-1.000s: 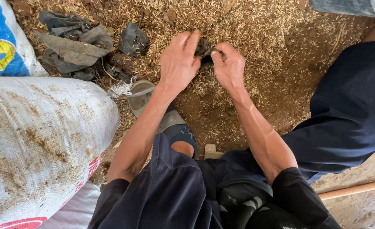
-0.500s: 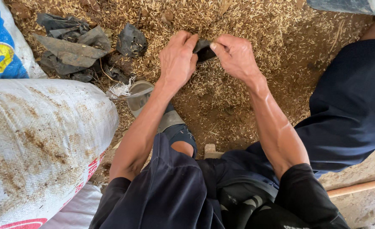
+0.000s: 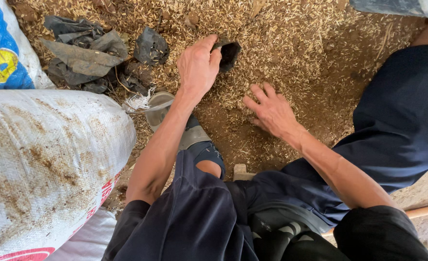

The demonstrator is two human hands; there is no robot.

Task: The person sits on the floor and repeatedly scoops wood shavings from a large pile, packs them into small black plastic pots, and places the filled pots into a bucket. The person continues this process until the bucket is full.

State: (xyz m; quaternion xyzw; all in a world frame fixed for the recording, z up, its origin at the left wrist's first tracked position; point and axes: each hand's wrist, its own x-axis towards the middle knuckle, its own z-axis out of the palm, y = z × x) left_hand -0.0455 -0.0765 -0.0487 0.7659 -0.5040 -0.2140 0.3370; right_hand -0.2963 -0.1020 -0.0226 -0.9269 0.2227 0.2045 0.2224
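Blue sack [image 3: 3,53] with a round yellow emblem, top left. Below it, a soiled white woven sack [image 3: 44,164] with red print at its lower edge. Crumpled black bags [image 3: 86,50] lie on the husk-strewn ground [image 3: 296,43]. Left hand [image 3: 198,65] grips small black pouch [image 3: 227,52], mouth open. Right hand [image 3: 271,108], previously also on the pouch, now lies open, fingers spread on the husks.

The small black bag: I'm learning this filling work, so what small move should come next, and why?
Probably scoop husk mix with the right hand into the small black bag. The left hand holds its mouth open, and the right lies spread on the loose husks.
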